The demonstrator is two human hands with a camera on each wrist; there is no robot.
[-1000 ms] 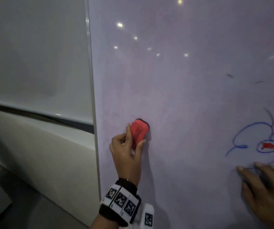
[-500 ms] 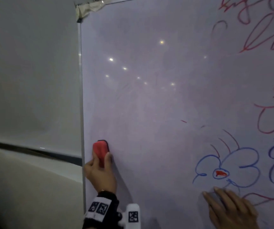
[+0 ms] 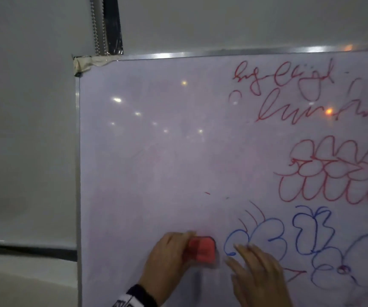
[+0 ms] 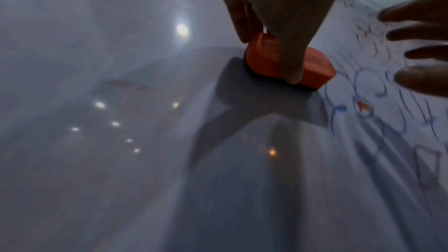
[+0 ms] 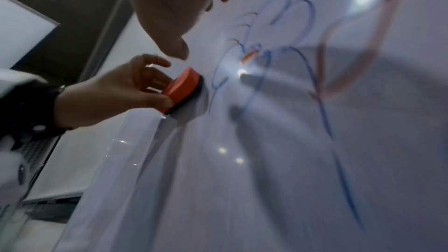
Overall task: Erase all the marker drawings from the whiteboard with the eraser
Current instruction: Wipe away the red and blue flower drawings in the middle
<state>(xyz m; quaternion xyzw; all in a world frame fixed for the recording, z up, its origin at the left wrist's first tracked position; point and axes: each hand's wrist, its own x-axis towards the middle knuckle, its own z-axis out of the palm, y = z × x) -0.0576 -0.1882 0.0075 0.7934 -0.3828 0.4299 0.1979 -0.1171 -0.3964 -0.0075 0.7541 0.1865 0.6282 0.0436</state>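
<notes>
My left hand (image 3: 169, 258) grips a red eraser (image 3: 202, 249) with a black felt base and presses it flat against the whiteboard (image 3: 156, 162), low down, just left of a blue flower drawing (image 3: 267, 238). The left wrist view shows the eraser (image 4: 290, 64) pinched between thumb and fingers. In the right wrist view the eraser (image 5: 184, 89) sits beside the blue lines. My right hand (image 3: 256, 273) lies with spread, straight fingers flat on the board over the blue flower. Red scribbles (image 3: 300, 96) and red looped shapes (image 3: 334, 171) fill the board's right side; the left side looks wiped.
The board's metal frame (image 3: 77, 173) runs down the left, with a taped corner (image 3: 85, 64) at the top. A bead chain and dark strip (image 3: 106, 25) hang on the wall above. A grey wall (image 3: 23, 129) and a ledge (image 3: 23, 249) lie to the left.
My left hand has swept the eraser from the board's left edge rightward to the blue flower. The head view has lifted, showing the board's top edge and more drawings. The right hand stays on the board.
</notes>
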